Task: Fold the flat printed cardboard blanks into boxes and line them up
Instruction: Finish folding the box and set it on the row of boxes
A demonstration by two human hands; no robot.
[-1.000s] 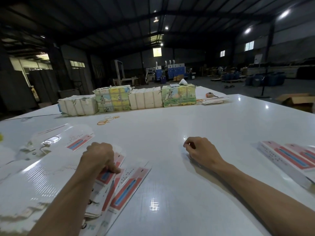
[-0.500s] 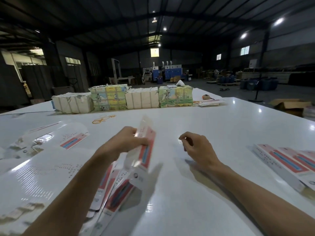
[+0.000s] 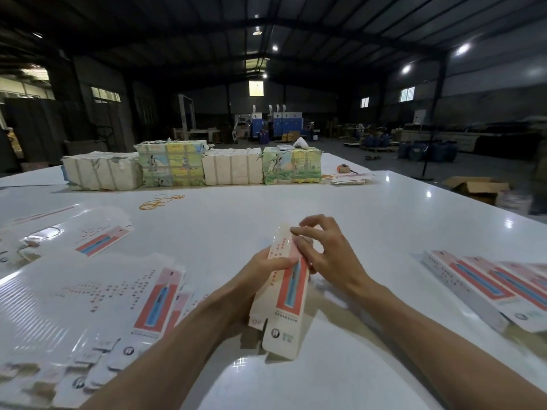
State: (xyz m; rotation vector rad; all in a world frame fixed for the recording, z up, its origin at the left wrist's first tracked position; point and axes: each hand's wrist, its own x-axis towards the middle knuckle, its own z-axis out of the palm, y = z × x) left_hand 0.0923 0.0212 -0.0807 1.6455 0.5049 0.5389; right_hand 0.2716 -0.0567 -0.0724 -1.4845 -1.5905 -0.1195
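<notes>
flat blanks (image 3: pixel 157 297) left | held blank (image 3: pixel 288 291) centre | folded boxes (image 3: pixel 488 288) right | 4 bundles (image 3: pixel 233 165) behind

The left hand (image 3: pixel 263 269) grips the cardboard blank (image 3: pixel 288 309) by its side; the right hand (image 3: pixel 328 255) pinches its upper end with curled fingers.

Open tabletop (image 3: pixel 266 208) between blanks (image 3: pixel 88 294) and boxes (image 3: pixel 479 288)

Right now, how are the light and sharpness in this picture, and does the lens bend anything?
Head view: dim hall, lit by a few ceiling lamps; same view, their glare spots the glossy table and washes out the flat blanks at left; the half-folded box is fairly sharp; the roof beams bow from the wide-angle lens.
</notes>
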